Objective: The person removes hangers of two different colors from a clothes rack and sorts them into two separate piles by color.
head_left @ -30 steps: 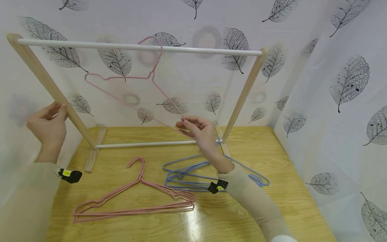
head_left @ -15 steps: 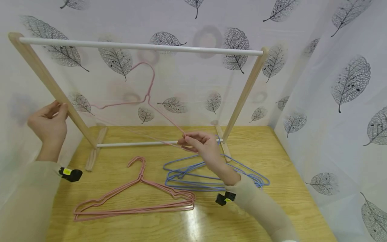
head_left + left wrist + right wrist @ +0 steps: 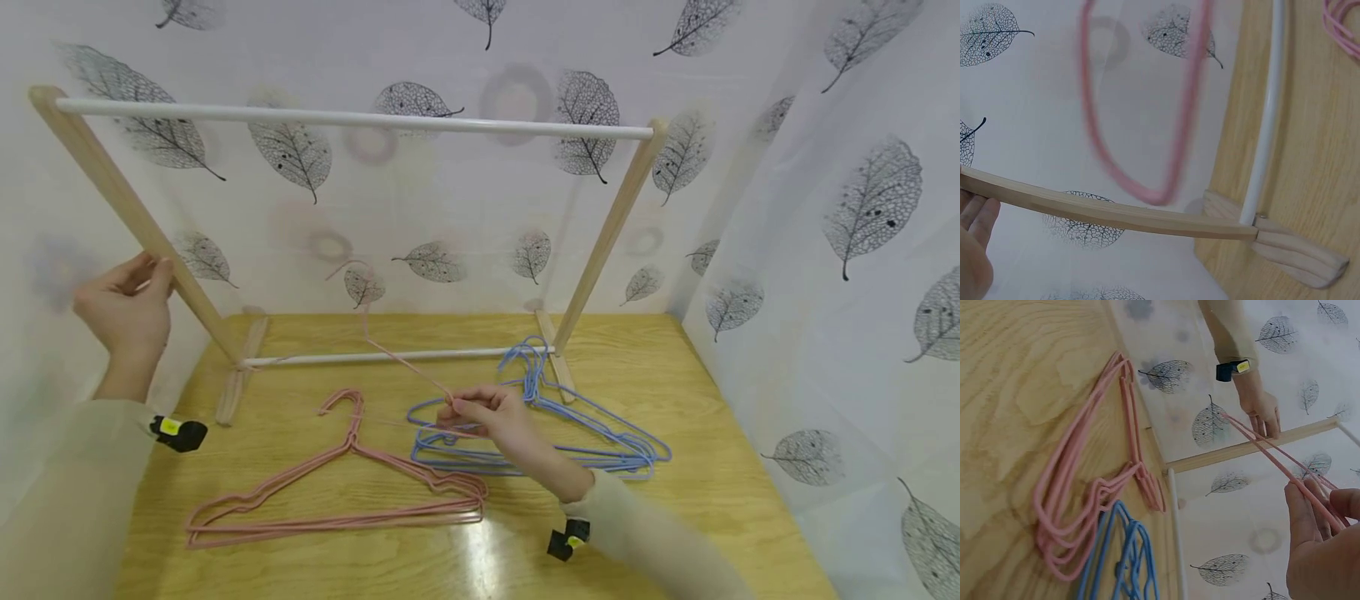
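My right hand (image 3: 491,417) pinches one end of a pink clothes hanger (image 3: 411,367), low over the front of the rack. The hanger's hook points up and away, and much of it is blurred in the head view. In the right wrist view, the hanger (image 3: 1280,464) runs from the right fingers toward the other hand. With thumb and fingertips, my left hand (image 3: 127,308) holds the left wooden post (image 3: 112,187) of a clothes rack. The rack's white top rail (image 3: 352,118) carries no hangers. In the left wrist view, the post (image 3: 1104,214) passes below the blurred pink hanger (image 3: 1090,112).
Several pink hangers (image 3: 333,525) lie stacked on the wooden table (image 3: 585,542) at front left. Right of them, several blue hangers (image 3: 532,387) overlap near the rack's right foot (image 3: 557,367). A white lower bar (image 3: 390,357) joins the feet. Leaf-patterned curtains (image 3: 810,333) hang behind and beside.
The right hand has come down and nearer with the pink hanger, whose hook has dropped from top-rail height to well below it. The left hand has stayed on the post.
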The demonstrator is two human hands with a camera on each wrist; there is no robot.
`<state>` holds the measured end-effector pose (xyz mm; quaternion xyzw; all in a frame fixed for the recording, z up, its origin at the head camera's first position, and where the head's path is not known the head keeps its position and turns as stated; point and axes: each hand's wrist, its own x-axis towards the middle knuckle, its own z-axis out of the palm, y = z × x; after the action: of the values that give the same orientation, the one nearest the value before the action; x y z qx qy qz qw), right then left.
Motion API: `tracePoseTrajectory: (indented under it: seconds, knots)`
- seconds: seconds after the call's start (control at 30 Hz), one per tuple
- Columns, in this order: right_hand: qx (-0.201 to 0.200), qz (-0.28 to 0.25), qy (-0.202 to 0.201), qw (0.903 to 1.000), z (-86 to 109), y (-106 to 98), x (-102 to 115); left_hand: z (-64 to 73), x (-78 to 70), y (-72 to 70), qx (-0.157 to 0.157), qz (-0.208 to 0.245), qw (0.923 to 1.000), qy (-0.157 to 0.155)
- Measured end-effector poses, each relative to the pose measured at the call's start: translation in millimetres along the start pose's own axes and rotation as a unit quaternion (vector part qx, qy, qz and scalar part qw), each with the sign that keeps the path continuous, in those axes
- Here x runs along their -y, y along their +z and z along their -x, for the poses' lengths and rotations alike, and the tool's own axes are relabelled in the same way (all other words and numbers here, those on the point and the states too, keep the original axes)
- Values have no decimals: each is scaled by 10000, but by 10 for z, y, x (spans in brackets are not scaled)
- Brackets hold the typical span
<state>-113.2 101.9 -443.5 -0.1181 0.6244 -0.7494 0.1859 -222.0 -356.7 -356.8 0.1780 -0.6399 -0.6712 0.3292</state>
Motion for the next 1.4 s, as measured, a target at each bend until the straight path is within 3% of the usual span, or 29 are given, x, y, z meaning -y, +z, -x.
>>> tracePoseTrajectory:
  seconds: [0.17, 0.3, 0.63, 1.0, 1.27, 1.4]
  knots:
    - [-70, -27, 356, 9993, 96, 14, -168, 7, 16, 3, -23, 11, 10000, 55]
    - [-26, -211, 558, 9982, 153, 56, -304, 14, 19, 18, -58, -262, 9995, 158]
    - [311, -628, 697, 9951, 216, 219, -570, 57, -42, 35, -71, -8, 10000, 24]
    - [743, -831, 846, 9902, 334, 271, -757, 71, -34, 57, -52, -69, 9998, 202]
    - [532, -633, 1056, 9910, 356, 283, -845, 86, -59, 47, -66, -57, 9999, 104]
    - [412, -512, 1183, 9908, 364, 268, -886, 83, -50, 47, -72, -280, 9995, 149]
